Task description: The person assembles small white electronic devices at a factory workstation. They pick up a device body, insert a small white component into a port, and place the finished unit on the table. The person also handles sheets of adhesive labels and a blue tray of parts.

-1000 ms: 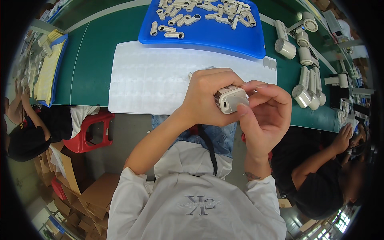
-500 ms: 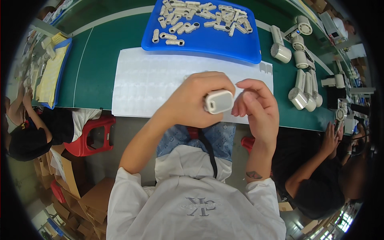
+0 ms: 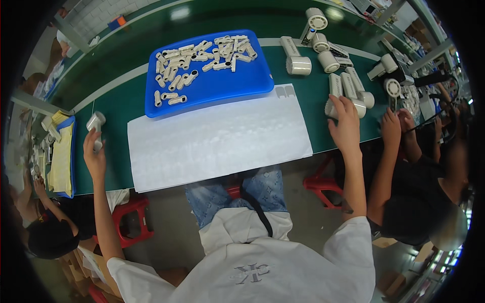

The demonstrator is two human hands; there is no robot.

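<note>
Far out on the left, my left hand (image 3: 95, 160) has its fingers closed around the handle of a pale handheld fan (image 3: 96, 121), whose round head points away from me. My right hand (image 3: 346, 126) is at the right side of the table, fingers and thumb around the head of the nearest handheld fan (image 3: 335, 86) in a row. Part of that head is hidden under the fingers. Touching its right side lies another handheld fan (image 3: 348, 87). Between my arms lies a white sheet (image 3: 217, 139) with two grey label shapes at its far right corner.
A blue tray (image 3: 212, 96) of small whitish parts (image 3: 177, 63) overlaps the sheet's far edge. More fans (image 3: 298, 64) stand or lie at the back right. At left is a yellow-lined blue tray (image 3: 63, 156). Co-workers sit on both sides; one's hands (image 3: 394, 123) are near my right hand.
My hands have parted from over the sheet: the left carried the fan out to the left, the right reached out to the row of fans. The view has shifted to the right.
</note>
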